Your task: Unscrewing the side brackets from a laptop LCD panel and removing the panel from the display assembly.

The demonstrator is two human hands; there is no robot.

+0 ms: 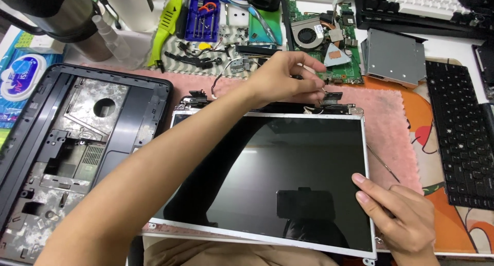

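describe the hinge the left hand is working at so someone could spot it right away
Start at the big dark laptop screen panel lying on the pink mat. Follow its far edge to the right corner, where the left hand pinches at a small black hinge. Unlike the matching hinge at the left corner, this one has fingers on it.

The left hand covers whatever its fingertips pinch near the right hinge. The right hand hides the screen panel's lower right corner. The laptop base and black keyboard run off the frame's left and right edges.
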